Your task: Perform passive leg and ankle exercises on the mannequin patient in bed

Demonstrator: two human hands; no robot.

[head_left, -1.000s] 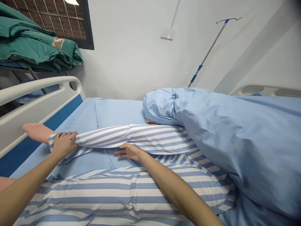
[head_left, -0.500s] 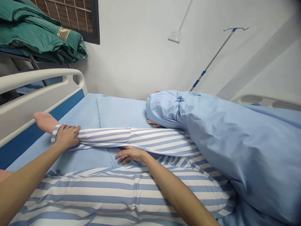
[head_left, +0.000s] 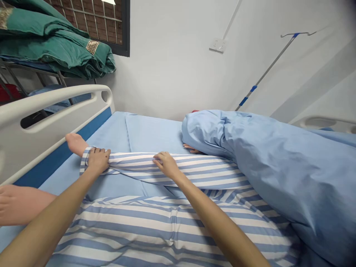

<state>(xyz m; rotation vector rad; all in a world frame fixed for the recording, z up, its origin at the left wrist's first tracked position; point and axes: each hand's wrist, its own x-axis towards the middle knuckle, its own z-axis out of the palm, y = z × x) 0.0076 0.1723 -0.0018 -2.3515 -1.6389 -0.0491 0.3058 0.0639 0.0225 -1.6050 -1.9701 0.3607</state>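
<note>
A figure in blue-and-white striped pyjama trousers lies on a hospital bed with a light blue sheet. My left hand is closed round the cuff of the far striped trouser leg, just beside the bare foot. My right hand rests on top of the same leg near the knee, fingers curled over the cloth. A second bare foot shows at the left edge. A light blue duvet covers the upper body.
A white and blue bed footboard runs along the left. Folded green blankets lie on a rack behind it. A drip pole leans by the white wall, and a bed rail shows at the right.
My right hand has come out from under the striped leg and now lies on top of it near the knee. My left hand has kept its hold on the cuff.
</note>
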